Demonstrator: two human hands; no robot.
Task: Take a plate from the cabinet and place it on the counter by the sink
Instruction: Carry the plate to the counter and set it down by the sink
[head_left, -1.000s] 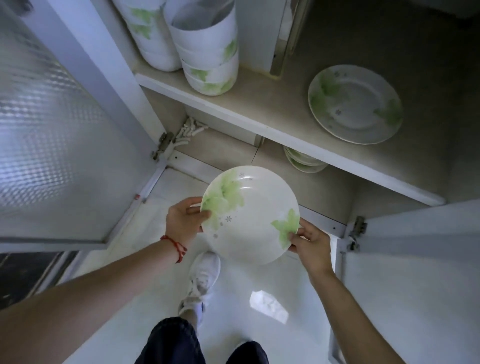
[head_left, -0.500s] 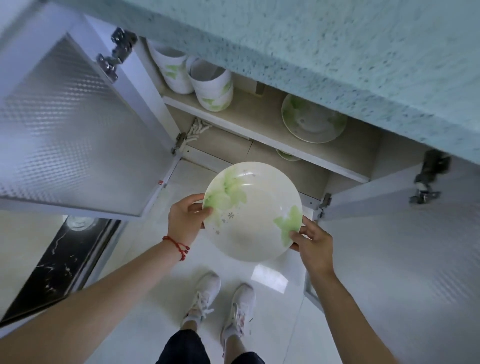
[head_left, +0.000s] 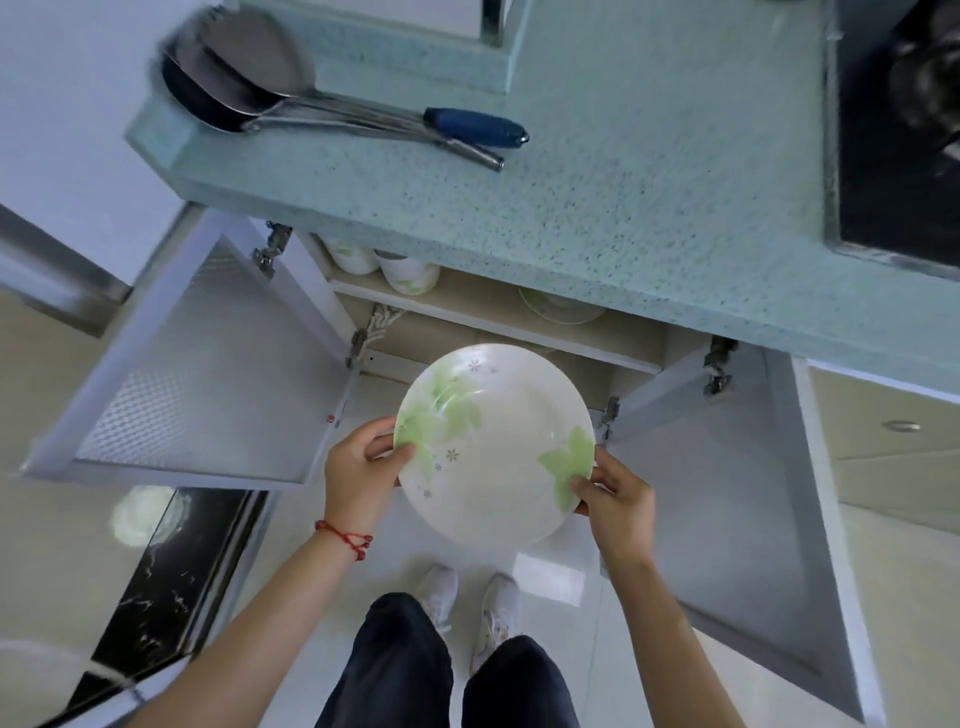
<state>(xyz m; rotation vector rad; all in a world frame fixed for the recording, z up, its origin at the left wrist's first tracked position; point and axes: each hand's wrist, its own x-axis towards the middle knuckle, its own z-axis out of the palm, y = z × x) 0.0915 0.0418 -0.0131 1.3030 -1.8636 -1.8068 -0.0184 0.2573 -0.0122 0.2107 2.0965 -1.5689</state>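
Observation:
A white plate with green leaf prints (head_left: 493, 447) is held out in front of the open cabinet (head_left: 498, 327), below the counter's front edge. My left hand (head_left: 358, 470) grips its left rim and my right hand (head_left: 615, 501) grips its right rim. The speckled teal counter (head_left: 649, 197) spans the upper part of the view. The dark sink (head_left: 893, 130) is set into it at the far right, partly cut off.
Two ladles with long handles (head_left: 291, 98) lie on the counter's left end. Both cabinet doors stand open, left (head_left: 202, 374) and right (head_left: 727, 509). Stacked bowls (head_left: 400, 270) and another plate (head_left: 561, 309) stay on the shelf. My feet are on the pale floor below.
The view has risen from inside the cabinet to above the counter, which now shows its top, ladles and sink. The plate stays in both hands and has come up with them.

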